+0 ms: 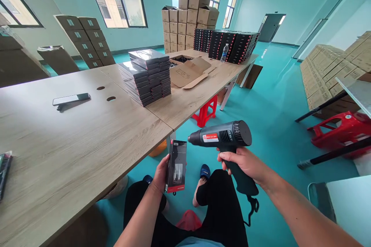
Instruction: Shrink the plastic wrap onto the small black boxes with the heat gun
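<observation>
My right hand point(242, 162) is closed round the handle of a black heat gun point(223, 135), its cord hanging down beneath. The nozzle points left, close to the upper end of a slim black product box point(177, 166) with a red lower edge. That box is in my left hand point(160, 173), gripped along its left side and held above my lap, apart from the table. A stack of similar dark, shiny boxes point(147, 77) stands on the table, away from both hands. Whether the held box has film around it I cannot tell.
The wooden table point(72, 142) runs along my left, bearing a phone point(71, 99), an open carton point(188, 71), a water bottle point(224, 52) and dark box stacks point(228, 44). A red stool point(206, 112) stands under it. Cartons point(330, 73) and another red stool point(342, 131) are at right.
</observation>
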### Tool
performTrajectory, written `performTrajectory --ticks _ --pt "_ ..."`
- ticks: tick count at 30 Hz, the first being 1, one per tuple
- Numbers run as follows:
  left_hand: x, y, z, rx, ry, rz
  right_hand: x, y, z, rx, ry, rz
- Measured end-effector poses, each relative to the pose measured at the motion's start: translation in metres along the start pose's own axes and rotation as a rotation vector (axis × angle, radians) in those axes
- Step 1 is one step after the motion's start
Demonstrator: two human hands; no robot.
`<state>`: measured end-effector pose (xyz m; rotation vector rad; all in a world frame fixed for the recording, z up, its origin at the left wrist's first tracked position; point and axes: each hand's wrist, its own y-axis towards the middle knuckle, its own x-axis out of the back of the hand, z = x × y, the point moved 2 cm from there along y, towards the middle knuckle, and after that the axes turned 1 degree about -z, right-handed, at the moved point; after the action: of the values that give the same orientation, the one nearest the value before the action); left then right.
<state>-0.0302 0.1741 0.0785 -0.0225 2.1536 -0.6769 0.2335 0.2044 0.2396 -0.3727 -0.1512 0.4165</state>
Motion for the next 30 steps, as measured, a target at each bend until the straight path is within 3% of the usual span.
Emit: performTrajectory --ticks 4,9,14,16,18,20,23,27,30 --pt "0.000 0.006 0.003 -0.020 0.017 -0.019 -0.009 0.000 0.000 -0.009 0.042 0.160" --pt "0.001 0.006 0.003 -0.018 -0.004 0.003 0.002 0.002 -0.001 0.008 -0.051 0.005" --pt "0.003 0.008 -0.001 -0.091 -0.059 -0.106 -0.019 -0.023 -0.005 -0.068 -0.156 0.362" --pt "0.003 0.008 -0.001 -0.089 -0.057 -0.099 -0.023 -0.024 -0.005 -0.035 -0.187 0.319" --pt "0.001 0.007 0.000 -0.058 -0.046 -0.037 -0.019 -0.017 -0.003 -0.005 -0.190 0.152" --pt "-0.001 0.006 0.000 -0.040 -0.041 0.019 -0.012 -0.008 -0.002 0.008 -0.135 0.062" --pt "-0.002 0.004 -0.001 -0.050 -0.042 0.036 -0.002 0.001 -0.002 0.022 -0.048 0.094" --pt "-0.005 0.003 -0.005 -0.085 -0.042 0.038 0.004 -0.008 -0.010 -0.002 -0.121 0.114" --pt "-0.007 0.003 -0.007 -0.073 -0.056 0.013 0.001 -0.023 -0.023 -0.095 -0.152 0.328"
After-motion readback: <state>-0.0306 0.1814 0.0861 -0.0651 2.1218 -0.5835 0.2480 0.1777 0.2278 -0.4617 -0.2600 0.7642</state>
